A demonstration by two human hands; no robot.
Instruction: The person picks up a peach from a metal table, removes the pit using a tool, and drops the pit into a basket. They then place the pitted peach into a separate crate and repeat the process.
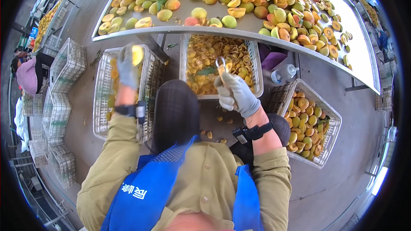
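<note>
My left hand, gloved in grey and smeared by motion, is over the left crate. At its fingertips is a yellow peach half. My right hand, also gloved, is closed around the handle of a pitting tool with a looped metal end. That loop is above the middle crate, which holds peach pits and scraps with a green leaf on top. Yellow fruit shows in the left crate, partly hidden by my hand and forearm.
A metal table ahead carries many halved peaches. At right stands a crate of peach halves, near a clear plastic bottle. Stacked crates line the left, where a person in pink bends over. Scraps lie between my legs.
</note>
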